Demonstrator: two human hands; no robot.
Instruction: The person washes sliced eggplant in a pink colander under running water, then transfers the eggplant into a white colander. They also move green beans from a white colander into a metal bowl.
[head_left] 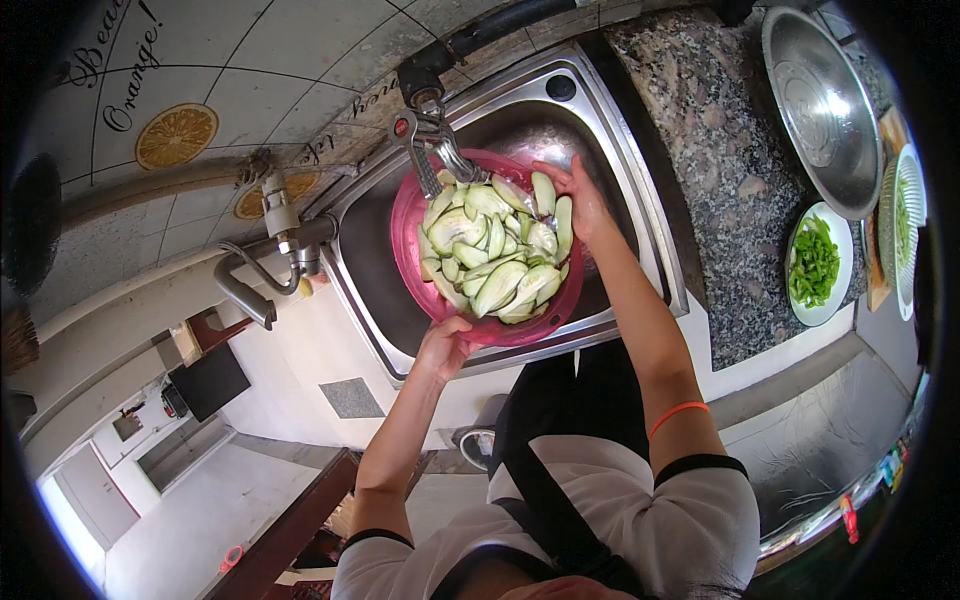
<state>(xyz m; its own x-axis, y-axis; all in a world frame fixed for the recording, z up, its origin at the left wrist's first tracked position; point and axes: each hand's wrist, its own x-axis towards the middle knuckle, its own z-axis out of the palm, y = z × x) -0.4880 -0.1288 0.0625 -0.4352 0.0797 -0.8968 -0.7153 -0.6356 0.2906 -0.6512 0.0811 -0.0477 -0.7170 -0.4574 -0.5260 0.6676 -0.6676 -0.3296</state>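
Note:
A pink plastic basin (408,215) sits in the steel sink (372,262), heaped with pale slices of green-skinned eggplant (497,245). My left hand (443,348) grips the basin's near rim, with the thumb over the edge. At the far right side, my right hand (580,203) holds the basin's edge beside the slices, its fingers partly stretched along it. The metal tap (430,140) reaches over the far left part of the basin. Whether water runs from it I cannot tell.
Right of the sink is a speckled granite counter (745,220). On it are a large steel bowl (825,110), a white plate of cut green peppers (815,262) and a ribbed white dish (905,230). A second tap (282,225) juts from the wall at left.

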